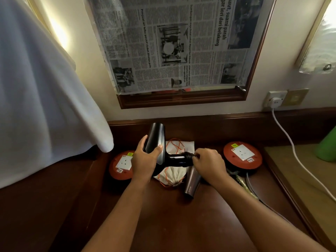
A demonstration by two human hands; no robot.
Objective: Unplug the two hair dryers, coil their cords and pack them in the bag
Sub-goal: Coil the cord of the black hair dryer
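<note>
We see open dark tabletop (209, 224) near us, between the forearms. Farther off, the way is crowded: two red socket reels, one left (122, 165) and one right (242, 155), flank a white drawstring bag (173, 176) and a brown hair dryer (192, 180). A white cloth (45, 97) overhangs the left side; a white cable (298, 157) crosses the right.

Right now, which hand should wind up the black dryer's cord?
The right hand, probably. Its fingers already pinch the cord at the end of the black dryer's handle, while the left hand is busy gripping the barrel.
</note>
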